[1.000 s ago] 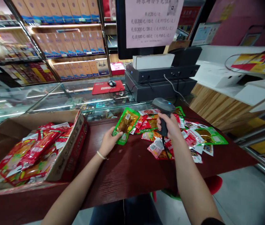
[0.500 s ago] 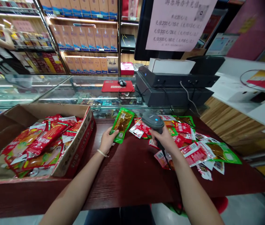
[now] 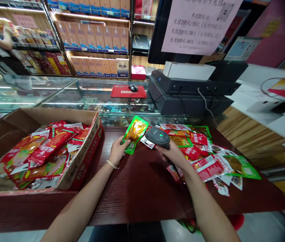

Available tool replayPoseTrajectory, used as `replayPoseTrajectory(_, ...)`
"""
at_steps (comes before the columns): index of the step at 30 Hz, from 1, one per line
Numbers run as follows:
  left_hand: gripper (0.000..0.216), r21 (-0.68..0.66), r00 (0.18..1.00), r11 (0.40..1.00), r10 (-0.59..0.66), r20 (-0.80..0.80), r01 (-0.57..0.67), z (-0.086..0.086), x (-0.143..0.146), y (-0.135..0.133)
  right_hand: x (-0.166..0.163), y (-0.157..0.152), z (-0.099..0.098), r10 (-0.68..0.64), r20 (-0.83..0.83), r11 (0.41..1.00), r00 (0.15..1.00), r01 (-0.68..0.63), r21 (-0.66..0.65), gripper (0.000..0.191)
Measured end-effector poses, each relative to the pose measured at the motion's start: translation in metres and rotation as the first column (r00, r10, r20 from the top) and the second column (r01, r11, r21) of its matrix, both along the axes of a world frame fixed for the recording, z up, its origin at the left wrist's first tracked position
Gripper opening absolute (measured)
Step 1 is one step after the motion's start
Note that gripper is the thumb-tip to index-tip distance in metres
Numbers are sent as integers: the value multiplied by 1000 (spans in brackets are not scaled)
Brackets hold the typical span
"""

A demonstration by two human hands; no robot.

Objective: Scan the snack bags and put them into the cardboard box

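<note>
My left hand (image 3: 118, 149) grips the lower end of a green-edged snack packet (image 3: 135, 131) between thumb and fingers, tilted above the dark red table. Wrapped round the handle of a barcode scanner (image 3: 157, 136) is my right hand (image 3: 171, 153). The scanner's head points left toward the packet, and a green light shows on its top. Its black cable hangs down past my right forearm. Behind my right hand lies a pile of red, white and green snack packets (image 3: 214, 168). Left of my left hand stands an open cardboard box (image 3: 83, 158) holding more red packets (image 3: 50, 148).
A glass display counter (image 3: 64, 97) runs behind the table (image 3: 132, 188), with a mouse (image 3: 132, 88) on a red mat (image 3: 117, 91). A monitor (image 3: 155, 40) and dark till units (image 3: 165, 97) stand at the back right. Another person (image 3: 0, 47) is at the left shelves.
My right hand has moved the scanner left, closer to the packet. The scanner's light went from blue to green. The packet now tilts differently and catches bright light.
</note>
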State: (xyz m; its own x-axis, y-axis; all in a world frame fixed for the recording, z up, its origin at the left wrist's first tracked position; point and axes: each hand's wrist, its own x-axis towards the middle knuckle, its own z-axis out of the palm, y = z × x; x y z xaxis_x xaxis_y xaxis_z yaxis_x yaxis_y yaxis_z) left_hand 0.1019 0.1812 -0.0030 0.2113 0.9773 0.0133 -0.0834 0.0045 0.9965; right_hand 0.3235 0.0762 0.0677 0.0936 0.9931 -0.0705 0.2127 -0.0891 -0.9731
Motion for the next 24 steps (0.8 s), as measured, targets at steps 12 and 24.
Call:
replayPoseTrajectory(12,30,317,912,947,175,-372,-53,14,1,-9,7,3,-9,-122,-38,990,992,124,68,35)
replayPoseTrajectory(24,37,827,643,509,556,-527,238,165,-89,-77,8,-1,1,-135,-164,977,977,159,143,39)
